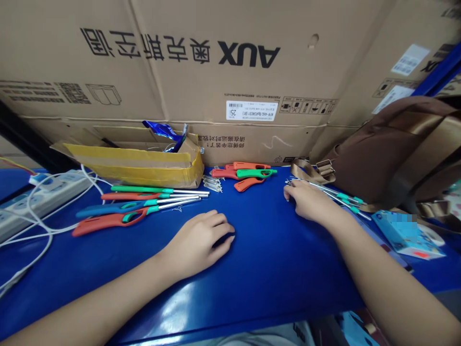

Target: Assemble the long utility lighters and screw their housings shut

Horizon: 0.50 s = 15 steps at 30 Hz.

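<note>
My left hand (205,240) lies palm down on the blue table, fingers loosely bent, thumb apart, nothing visible in it. Farther right, my right hand (306,198) reaches over thin metal lighter tubes (334,194) with green triggers. Its fingers curl down near the tube ends; what they hold, if anything, is hidden. Left of my left hand lie several long lighters with red, green and blue handles (108,221) and metal tubes. Orange, red and green lighter handles (248,174) without tubes are piled at the back. Beside them sit small clear parts (212,183).
A yellow-taped open carton (133,166) holds a blue wrapper (163,132). A white power strip (46,199) and cables lie at left. A brown bag (382,149) and a light-blue box (406,233) stand at right. A large cardboard box (180,81) walls off the back.
</note>
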Motion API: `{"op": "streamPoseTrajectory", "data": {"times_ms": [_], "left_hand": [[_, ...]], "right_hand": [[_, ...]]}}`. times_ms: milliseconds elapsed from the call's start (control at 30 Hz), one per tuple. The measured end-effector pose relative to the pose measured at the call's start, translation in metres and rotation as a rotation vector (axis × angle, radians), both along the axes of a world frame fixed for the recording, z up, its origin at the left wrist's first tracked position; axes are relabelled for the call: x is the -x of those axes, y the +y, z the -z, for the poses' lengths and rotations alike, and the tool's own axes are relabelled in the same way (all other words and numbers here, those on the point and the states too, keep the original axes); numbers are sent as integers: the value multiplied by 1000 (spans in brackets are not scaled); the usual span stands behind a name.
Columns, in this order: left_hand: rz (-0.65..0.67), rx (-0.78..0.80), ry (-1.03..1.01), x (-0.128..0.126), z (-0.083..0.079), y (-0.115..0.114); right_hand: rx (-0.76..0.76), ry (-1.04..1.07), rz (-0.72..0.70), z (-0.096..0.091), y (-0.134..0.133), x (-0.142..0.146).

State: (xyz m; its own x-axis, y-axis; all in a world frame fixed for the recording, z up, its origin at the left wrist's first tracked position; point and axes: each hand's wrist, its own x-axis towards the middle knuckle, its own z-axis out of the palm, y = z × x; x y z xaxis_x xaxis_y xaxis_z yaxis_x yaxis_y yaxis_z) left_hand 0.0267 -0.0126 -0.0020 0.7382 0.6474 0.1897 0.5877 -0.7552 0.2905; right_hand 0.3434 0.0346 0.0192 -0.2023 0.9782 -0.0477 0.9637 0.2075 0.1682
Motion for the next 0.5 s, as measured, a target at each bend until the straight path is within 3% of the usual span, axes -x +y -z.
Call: {"op": "streamPoseTrajectory", "data": {"times_ms": [133,300,400,500], "left_hand": [[8,3,-54,4,9,2],[7,9,-13,6,5,-1],[-60,-11,25,7,3,-2],[-206,-56,44,6,1,-7]], "right_hand": [[-128,12,-9,-1,9,18],[-220,6,25,2,32,36],[-224,-14,41,5,46,38],[-224,-27,43,9,55,39]]}}
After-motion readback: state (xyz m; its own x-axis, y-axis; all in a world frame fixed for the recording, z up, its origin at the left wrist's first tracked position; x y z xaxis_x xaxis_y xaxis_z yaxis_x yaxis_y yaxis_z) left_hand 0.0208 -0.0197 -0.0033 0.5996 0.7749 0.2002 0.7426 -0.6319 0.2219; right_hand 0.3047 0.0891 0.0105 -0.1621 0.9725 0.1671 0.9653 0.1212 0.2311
